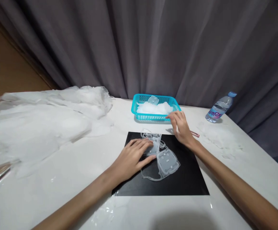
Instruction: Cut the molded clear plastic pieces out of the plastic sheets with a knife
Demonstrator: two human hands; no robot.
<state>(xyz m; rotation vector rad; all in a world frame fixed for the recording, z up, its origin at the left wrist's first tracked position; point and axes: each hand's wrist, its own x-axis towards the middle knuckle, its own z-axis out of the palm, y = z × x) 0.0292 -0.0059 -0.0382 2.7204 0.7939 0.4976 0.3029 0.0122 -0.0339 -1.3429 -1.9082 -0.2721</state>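
Observation:
My left hand lies flat with spread fingers on clear, flat plastic pieces on a black mat. One piece with a grey-looking rounded square panel shows to the right of my thumb; another panel is partly under my fingers. Thin clear tubing or cord is coiled at their top. My right hand is raised at the front right corner of a turquoise basket, fingers bent and apart from the thumb, with nothing visible in them. A pinkish slim tool shows partly behind my right wrist.
White fluffy filling and a clear plastic piece lie in the basket. A large pile of white, thin bags or sheets covers the left. A water bottle and crumpled clear film are at right. A grey curtain hangs behind.

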